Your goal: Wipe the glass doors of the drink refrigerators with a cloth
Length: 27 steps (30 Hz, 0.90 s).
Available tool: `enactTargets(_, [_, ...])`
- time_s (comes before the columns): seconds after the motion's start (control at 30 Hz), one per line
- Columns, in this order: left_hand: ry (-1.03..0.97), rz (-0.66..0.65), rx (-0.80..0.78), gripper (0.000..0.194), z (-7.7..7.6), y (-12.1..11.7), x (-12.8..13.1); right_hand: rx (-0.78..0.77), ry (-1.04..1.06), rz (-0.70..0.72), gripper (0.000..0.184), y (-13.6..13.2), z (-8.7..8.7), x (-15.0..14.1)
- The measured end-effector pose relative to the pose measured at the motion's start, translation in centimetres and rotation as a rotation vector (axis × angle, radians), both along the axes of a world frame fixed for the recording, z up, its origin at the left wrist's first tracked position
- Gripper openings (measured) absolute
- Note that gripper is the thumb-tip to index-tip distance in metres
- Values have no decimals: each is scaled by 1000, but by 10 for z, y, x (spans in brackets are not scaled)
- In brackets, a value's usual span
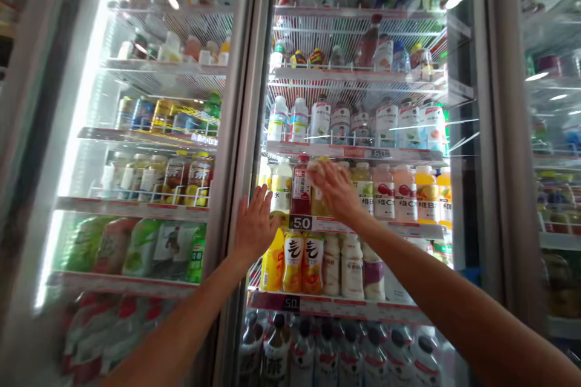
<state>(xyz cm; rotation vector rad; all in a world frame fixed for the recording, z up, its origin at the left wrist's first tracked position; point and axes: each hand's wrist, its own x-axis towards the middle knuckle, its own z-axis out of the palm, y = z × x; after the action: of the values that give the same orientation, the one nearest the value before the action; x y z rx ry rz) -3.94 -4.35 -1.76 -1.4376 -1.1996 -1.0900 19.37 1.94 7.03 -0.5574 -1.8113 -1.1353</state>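
A closed glass-fronted drinks fridge (259, 103) stands before me. My right hand (336, 187) is against the middle glass door, with its fingers bent over a pale crumpled cloth (318, 170). Behind that hand, through the glass, a red drink bottle (301, 186) and a row of juice bottles (385, 192) show on the shelf. My left hand (256, 221) lies flat with fingers stretched, by the left metal frame of the same door, and holds nothing. The cloth is partly hidden under my fingers.
To the left is another glass door with lit shelves of cans (162, 115) and bottles (181, 176). Dark-capped bottles (327, 347) fill the bottom shelf of the middle section. A metal door post (503, 133) stands at the right, with more shelves beyond.
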Motion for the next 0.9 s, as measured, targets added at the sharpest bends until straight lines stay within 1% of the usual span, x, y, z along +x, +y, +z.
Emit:
enactTargets(0.03, [5, 0, 15, 50, -1, -4, -4, -4, -92, 13, 59, -2, -3, -11])
enactTargets(0.07, [11, 1, 34, 51, -1, -8, -8, -6, -96, 27, 58, -3, -2, -21])
enactTargets(0.1, [15, 3, 54, 52, 0, -12, -13, -6, -18, 41, 57, -4, 4, -29])
enactTargets(0.17, [7, 8, 88, 54, 1, -19, -22, -13, 240, 67, 55, -3, 23, -45])
enactTargets(0.2, [-3, 9, 100, 55, 2, -22, -27, -18, 320, 79, 56, -3, 33, -53])
enactTargets(0.23, [-15, 9, 109, 57, 2, -24, -30, -23, 335, 89, 56, -4, 39, -62])
enactTargets(0.27, [-27, 9, 118, 58, 2, -26, -34, -29, 292, 93, 58, -5, 40, -72])
enactTargets(0.3, [-39, 9, 126, 59, 1, -28, -37, -32, 210, 94, 60, -8, 35, -82])
enactTargets(0.33, [-49, 8, 130, 60, -1, -30, -40, -34, 105, 92, 62, -11, 22, -92])
enactTargets(0.37, [-57, 9, 130, 60, -3, -31, -44, -36, -8, 88, 63, -14, 4, -101])
enactTargets(0.47, [-64, 14, 105, 59, -14, -38, -56, -37, -335, 103, 64, -22, -63, -115])
enactTargets(0.5, [-61, 16, 94, 59, -18, -41, -60, -29, -444, 125, 63, -24, -79, -116])
enactTargets(0.53, [-57, 19, 84, 58, -22, -43, -63, -19, -533, 148, 62, -25, -89, -115])
enactTargets(0.57, [-59, 23, 73, 58, -26, -46, -67, -13, -580, 164, 62, -25, -92, -114])
enactTargets(0.6, [-66, 28, 63, 57, -29, -48, -70, -15, -565, 167, 63, -25, -88, -114])
enactTargets(0.63, [-78, 32, 52, 57, -33, -49, -72, -28, -483, 156, 64, -24, -80, -115])
enactTargets(0.7, [-104, 36, 31, 56, -41, -51, -74, -79, -197, 102, 65, -23, -63, -121])
enactTargets(0.73, [-113, 36, 22, 56, -46, -51, -74, -102, -78, 80, 65, -23, -63, -125])
enactTargets(0.77, [-117, 36, 15, 56, -53, -51, -74, -114, -25, 73, 63, -24, -70, -129])
enactTargets(0.8, [-115, 37, 7, 57, -62, -52, -73, -119, -43, 80, 62, -25, -86, -133])
enactTargets(0.83, [-112, 39, -4, 57, -71, -52, -73, -118, -122, 99, 60, -27, -109, -136])
enactTargets(0.9, [-94, 44, -34, 57, -92, -55, -72, -121, -358, 159, 56, -30, -166, -137])
